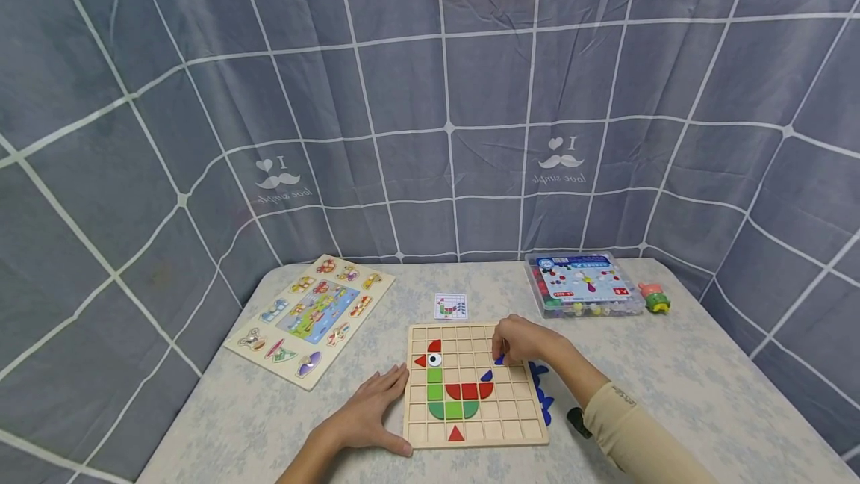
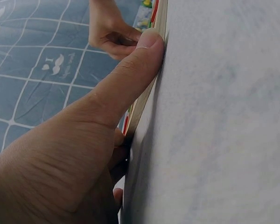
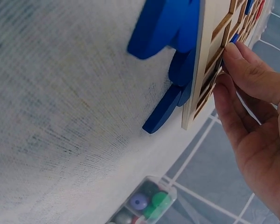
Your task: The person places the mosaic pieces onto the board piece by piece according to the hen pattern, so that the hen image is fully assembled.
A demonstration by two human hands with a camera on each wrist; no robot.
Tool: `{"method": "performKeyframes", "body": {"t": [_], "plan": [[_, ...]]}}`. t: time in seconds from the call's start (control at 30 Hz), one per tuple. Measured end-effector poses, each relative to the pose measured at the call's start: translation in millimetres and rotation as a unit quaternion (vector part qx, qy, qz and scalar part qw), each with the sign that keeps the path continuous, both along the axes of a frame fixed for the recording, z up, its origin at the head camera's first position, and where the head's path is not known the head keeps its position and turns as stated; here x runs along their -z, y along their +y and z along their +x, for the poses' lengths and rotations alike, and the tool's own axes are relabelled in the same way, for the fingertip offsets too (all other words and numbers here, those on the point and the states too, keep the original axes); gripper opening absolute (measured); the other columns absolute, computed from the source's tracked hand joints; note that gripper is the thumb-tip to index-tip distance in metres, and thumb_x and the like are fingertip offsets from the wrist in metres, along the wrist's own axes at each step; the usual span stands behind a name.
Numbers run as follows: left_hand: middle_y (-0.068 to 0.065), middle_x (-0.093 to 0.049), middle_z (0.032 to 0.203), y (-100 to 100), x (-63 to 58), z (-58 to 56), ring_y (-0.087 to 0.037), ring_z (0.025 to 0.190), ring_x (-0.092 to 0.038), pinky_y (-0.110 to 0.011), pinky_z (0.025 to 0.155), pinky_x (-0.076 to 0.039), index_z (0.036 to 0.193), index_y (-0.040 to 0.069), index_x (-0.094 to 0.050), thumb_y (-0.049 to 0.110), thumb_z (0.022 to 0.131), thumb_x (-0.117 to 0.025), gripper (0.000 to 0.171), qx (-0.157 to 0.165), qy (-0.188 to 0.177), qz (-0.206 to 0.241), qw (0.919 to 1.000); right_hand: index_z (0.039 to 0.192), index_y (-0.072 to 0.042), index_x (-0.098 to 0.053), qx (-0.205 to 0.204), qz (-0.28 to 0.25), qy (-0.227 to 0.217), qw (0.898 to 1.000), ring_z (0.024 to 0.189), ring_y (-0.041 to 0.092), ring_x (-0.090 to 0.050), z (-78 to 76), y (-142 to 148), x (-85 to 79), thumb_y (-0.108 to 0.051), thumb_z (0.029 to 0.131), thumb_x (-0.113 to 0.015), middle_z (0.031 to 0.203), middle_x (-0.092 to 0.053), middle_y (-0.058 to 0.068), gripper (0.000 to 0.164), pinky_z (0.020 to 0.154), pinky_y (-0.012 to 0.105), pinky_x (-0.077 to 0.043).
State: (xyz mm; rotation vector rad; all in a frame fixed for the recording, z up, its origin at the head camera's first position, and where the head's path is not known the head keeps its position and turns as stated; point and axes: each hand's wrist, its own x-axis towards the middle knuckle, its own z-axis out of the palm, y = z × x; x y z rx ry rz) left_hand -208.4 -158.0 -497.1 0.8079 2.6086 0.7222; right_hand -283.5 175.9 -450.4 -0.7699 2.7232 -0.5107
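A square wooden grid board lies in front of me, with red, green and blue pieces set in its cells and a round eye piece at upper left. Along the board's left edge my left hand rests, fingers extended, its thumb against the near corner. My right hand is over the upper right cells, where thumb and fingertips pinch a small blue piece. Another blue piece sits just below and left of it. A red triangle lies in the bottom row.
Several loose blue pieces lie against the board's right side. Beyond the board is a small pattern card. A picture puzzle board lies at left. At back right are a clear bead box and a small toy.
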Motion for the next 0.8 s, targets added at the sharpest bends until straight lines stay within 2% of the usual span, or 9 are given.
{"method": "performKeyframes", "body": {"t": [0.3,0.6,0.8], "plan": [[-0.011,-0.018,0.164,-0.3,0.3,-1.0,-0.031,0.151,-0.018,-0.059,0.121,-0.015,0.156,0.008,-0.019,0.066,0.066,-0.079,0.122,-0.001,-0.005,-0.002,1.0,0.078,-0.015,-0.077,-0.007,-0.009,0.007,1.0,0.066,0.005,-0.053,1.4,5.6,-2.1,0.003,0.073,-0.079,0.075,-0.067,-0.007,0.019,0.061,0.02,-0.049],[-0.012,-0.019,0.163,0.0,-1.0,-0.3,-0.032,0.151,-0.018,-0.059,0.12,-0.015,0.156,0.007,-0.02,0.066,0.065,-0.079,0.123,-0.002,-0.002,-0.005,1.0,0.083,-0.013,-0.076,0.003,-0.031,0.011,0.999,0.069,0.005,-0.051,8.9,24.8,-4.1,-0.007,0.078,-0.08,0.076,-0.065,-0.008,0.008,0.062,0.021,-0.048],[-0.013,-0.019,0.163,0.1,-2.2,0.4,-0.032,0.151,-0.018,-0.06,0.12,-0.015,0.155,0.007,-0.02,0.064,0.065,-0.08,0.123,-0.003,-0.003,-0.001,1.0,0.081,-0.011,-0.075,0.042,-0.048,-0.022,0.998,0.064,0.006,-0.051,21.5,43.9,-7.2,-0.005,0.078,-0.079,0.072,-0.064,-0.008,0.007,0.057,0.02,-0.046]]}}
